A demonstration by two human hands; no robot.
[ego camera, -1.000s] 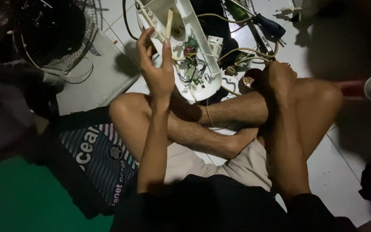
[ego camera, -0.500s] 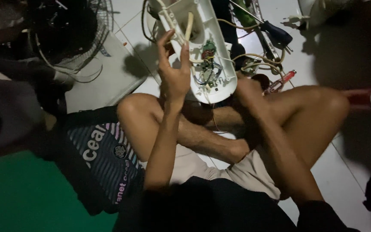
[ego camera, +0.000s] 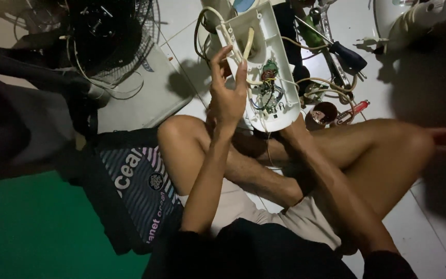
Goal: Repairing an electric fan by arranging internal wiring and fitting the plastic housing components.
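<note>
The white casing (ego camera: pixel 264 72) has tipped more upright since a moment ago. The left hand (ego camera: pixel 228 93) touches its edge with fingers loosely spread. The right hand is hidden beneath the casing, fingers unseen. Screwdrivers (ego camera: pixel 336 49) lie just beyond.

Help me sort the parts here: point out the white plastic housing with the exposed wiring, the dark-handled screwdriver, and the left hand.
White plastic housing (ego camera: pixel 277 44), head view: bare inner wall on its right side.
Dark-handled screwdriver (ego camera: pixel 351 55), head view: on the handle.
Left hand (ego camera: pixel 226 98), head view: middle of the palm.
</note>
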